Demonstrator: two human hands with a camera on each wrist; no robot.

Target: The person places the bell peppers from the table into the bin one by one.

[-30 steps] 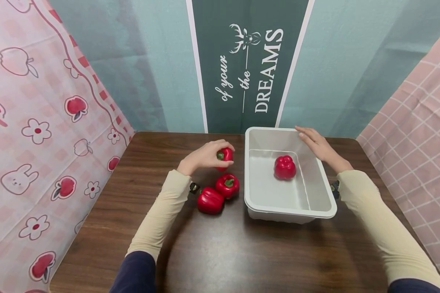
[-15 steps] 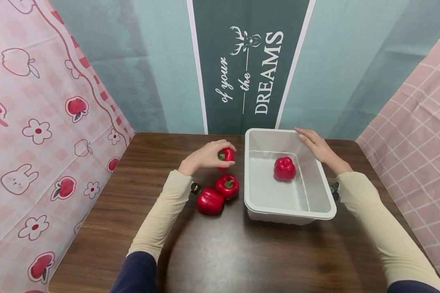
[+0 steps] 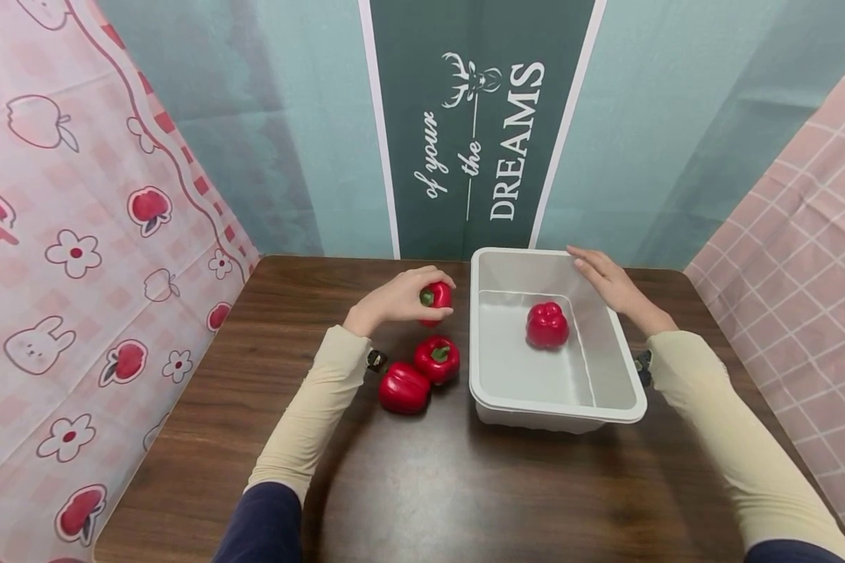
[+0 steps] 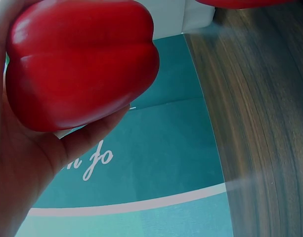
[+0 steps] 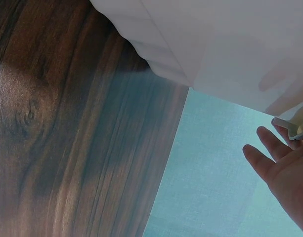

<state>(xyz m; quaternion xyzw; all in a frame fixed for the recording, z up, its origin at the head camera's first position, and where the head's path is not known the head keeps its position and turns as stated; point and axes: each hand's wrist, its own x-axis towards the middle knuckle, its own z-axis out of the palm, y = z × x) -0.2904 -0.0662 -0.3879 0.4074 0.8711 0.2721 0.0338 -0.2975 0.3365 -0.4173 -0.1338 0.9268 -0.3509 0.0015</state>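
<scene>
head view: left hand (image 3: 397,299) grips a red pepper (image 3: 440,296), right hand (image 3: 614,284) rests straight-fingered on the grey tub (image 3: 559,410).

A wood-grain table (image 3: 465,485), glossy with reflected light, stands before a teal hanging (image 3: 303,117) whose dark green panel (image 3: 486,117) bears a deer head (image 3: 473,78) and the sideways word “DREAMS” (image 3: 516,141), flanked by a pink apple-and-rabbit-print cloth (image 3: 91,297) at left and a pink grid-patterned cloth (image 3: 810,258) at right.

The left hand (image 3: 400,299) hides part of the pepper (image 3: 439,297) it grips. The left wrist view's top edge crops a red shape (image 4: 242,3), perhaps another pepper; the right wrist view's edges cut off the right hand (image 5: 287,173) and tub (image 5: 230,49).
</scene>
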